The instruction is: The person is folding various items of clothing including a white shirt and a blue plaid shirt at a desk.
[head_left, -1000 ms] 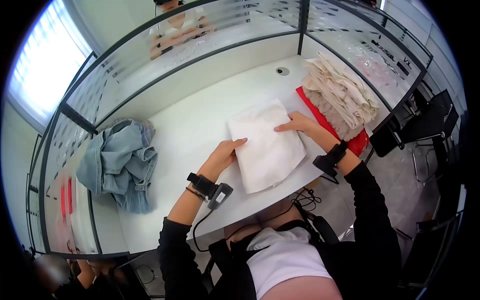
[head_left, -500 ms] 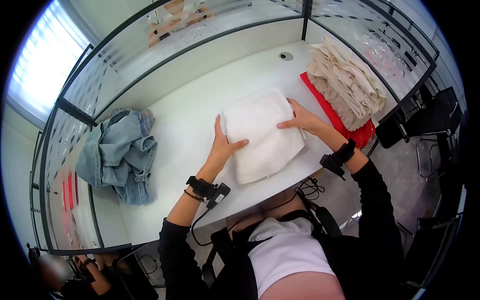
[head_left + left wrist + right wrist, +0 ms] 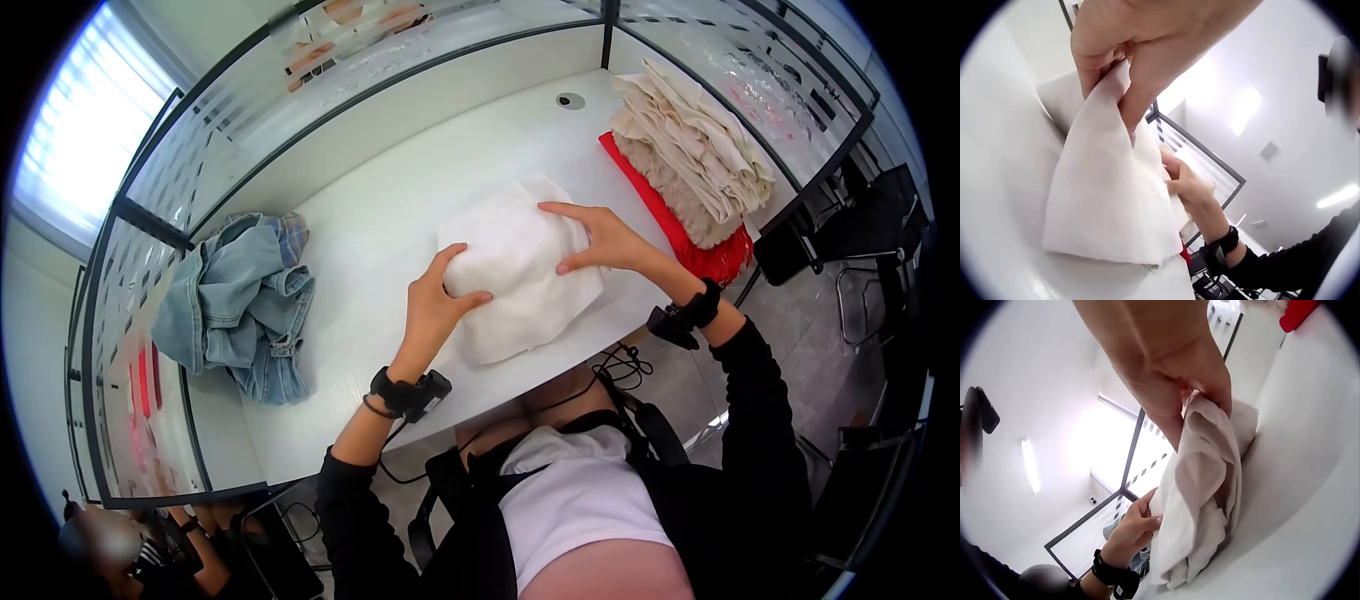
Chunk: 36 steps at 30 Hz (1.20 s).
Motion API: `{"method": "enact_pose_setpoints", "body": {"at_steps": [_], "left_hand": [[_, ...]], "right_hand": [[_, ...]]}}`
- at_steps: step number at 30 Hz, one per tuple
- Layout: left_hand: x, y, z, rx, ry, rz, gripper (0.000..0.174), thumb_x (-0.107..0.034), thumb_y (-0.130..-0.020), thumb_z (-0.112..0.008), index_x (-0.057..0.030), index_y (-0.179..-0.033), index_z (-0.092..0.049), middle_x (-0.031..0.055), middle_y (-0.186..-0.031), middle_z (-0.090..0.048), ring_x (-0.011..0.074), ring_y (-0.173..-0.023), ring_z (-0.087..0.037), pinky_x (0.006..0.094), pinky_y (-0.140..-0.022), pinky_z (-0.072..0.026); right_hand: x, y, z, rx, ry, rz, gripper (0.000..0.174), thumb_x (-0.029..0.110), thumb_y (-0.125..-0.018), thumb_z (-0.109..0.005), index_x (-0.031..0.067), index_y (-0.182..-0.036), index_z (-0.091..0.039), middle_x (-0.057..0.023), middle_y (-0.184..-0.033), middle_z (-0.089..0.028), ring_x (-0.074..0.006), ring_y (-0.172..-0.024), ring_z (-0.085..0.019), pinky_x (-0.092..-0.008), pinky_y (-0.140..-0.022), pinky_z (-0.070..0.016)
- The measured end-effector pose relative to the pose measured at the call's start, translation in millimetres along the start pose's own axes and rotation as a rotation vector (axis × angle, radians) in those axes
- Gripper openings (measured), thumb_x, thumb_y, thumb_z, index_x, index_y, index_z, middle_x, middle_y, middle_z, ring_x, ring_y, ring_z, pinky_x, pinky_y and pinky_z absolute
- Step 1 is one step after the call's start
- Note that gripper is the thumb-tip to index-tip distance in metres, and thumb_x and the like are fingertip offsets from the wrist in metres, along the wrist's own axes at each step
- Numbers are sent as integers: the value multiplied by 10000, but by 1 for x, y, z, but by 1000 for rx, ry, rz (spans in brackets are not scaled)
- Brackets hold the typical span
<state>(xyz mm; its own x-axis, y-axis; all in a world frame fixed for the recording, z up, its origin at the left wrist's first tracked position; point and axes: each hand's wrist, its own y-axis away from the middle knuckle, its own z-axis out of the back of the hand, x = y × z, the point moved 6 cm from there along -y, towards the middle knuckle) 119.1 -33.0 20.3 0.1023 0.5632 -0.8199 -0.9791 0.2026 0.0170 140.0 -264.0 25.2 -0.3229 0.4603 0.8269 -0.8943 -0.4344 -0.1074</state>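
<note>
A folded white cloth (image 3: 520, 290) lies on the white table, its middle bulging between the two hands. At its left side the left hand (image 3: 432, 305) pinches the cloth between thumb and fingers; the left wrist view has the left hand (image 3: 1141, 50) gripping a raised fold of the cloth (image 3: 1104, 187). The right hand (image 3: 605, 240) grips the opposite side, thumb and index finger on top. Several loose layers of the cloth (image 3: 1197, 481) show below the right hand (image 3: 1172, 369) in the right wrist view.
Crumpled blue denim (image 3: 235, 310) lies at the table's left. A pile of beige cloth (image 3: 690, 150) rests on red fabric (image 3: 655, 200) at the right. Low panels with dark frames (image 3: 608, 40) border the table (image 3: 360, 250). A cable (image 3: 625, 368) hangs near its front edge.
Both hands have shifted their grips on the cloth, the left fingers bending in from their straighter spread. The cloth's middle has bunched up. The head view has moved slightly.
</note>
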Motion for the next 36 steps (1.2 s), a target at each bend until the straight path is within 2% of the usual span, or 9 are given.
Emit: {"method": "enact_pose_setpoints", "body": {"at_steps": [5, 9, 12, 14, 19, 26, 28, 31, 36], "left_hand": [[-9, 13, 9, -127, -102, -55, 487, -118, -623, -789, -89, -1068, -594, 98, -681, -613, 172, -561, -553, 268, -589, -459], [-11, 14, 16, -206, -90, -224, 400, -107, -633, -780, -100, -1006, -636, 79, -819, -609, 153, -704, -553, 271, -656, -450], [-27, 14, 29, -269, -314, -450, 333, -35, -655, -743, -84, -963, -626, 100, -1012, -584, 215, -953, -536, 326, -795, -442], [-27, 2, 28, -117, -16, -453, 316, -10, -666, -725, -64, -949, -594, 84, -967, -553, 227, -919, -533, 337, -805, -442], [-54, -24, 20, -42, 305, -455, 388, -24, -767, -661, -76, -1084, -443, 110, -976, -550, 176, -897, -567, 276, -719, -469], [-223, -119, -7, 136, 169, -667, 451, -100, -856, -574, -144, -1231, -326, 142, -1027, -572, 159, -853, -585, 268, -722, -461], [-273, -160, -26, -34, -101, -1110, 316, -147, -877, -539, -128, -1165, -410, 92, -996, -567, 142, -847, -563, 281, -771, -434], [-332, -202, -73, 378, -193, -981, 167, -176, -890, -494, -81, -1023, -527, 54, -939, -581, 129, -851, -536, 270, -794, -413], [-375, -251, -143, 616, -360, -889, 254, -223, -895, -499, -45, -1034, -615, 45, -967, -611, 122, -873, -526, 245, -795, -413]], "right_hand": [[11, 5, -3, -16, 208, 58, 614, 143, -612, -762, 32, -1170, -534, -183, -1067, -599, -302, -982, -577, -333, -853, -445], [22, 13, 2, -152, 307, 122, 400, 139, -648, -727, 52, -1015, -594, -151, -847, -593, -311, -815, -564, -342, -738, -450], [50, 28, 15, -354, 424, 279, 330, 134, -633, -745, 70, -926, -608, -132, -963, -552, -282, -866, -539, -328, -778, -441], [70, 39, 26, -479, 495, 451, 322, 102, -626, -746, 61, -913, -605, -127, -1125, -509, -269, -937, -539, -323, -819, -445], [66, 54, 51, -295, 70, 163, 306, 145, -718, -703, 16, -944, -543, -121, -975, -609, -216, -865, -604, -287, -751, -466], [57, 87, 176, -756, -156, 80, 362, 270, -845, -621, 66, -1094, -456, -44, -821, -559, -87, -605, -514, -216, -529, -418], [67, 99, 209, -843, -177, 15, 263, 192, -879, -570, 119, -1101, -449, -12, -743, -520, -34, -558, -435, -170, -461, -329], [43, 105, 250, -926, -309, 201, 175, 117, -889, -524, 126, -1058, -481, 14, -704, -496, -28, -556, -408, -177, -466, -314], [-12, 118, 272, -1088, -438, -124, 186, 75, -869, -463, 73, -1009, -586, 16, -680, -526, -76, -612, -492, -222, -560, -407]]}}
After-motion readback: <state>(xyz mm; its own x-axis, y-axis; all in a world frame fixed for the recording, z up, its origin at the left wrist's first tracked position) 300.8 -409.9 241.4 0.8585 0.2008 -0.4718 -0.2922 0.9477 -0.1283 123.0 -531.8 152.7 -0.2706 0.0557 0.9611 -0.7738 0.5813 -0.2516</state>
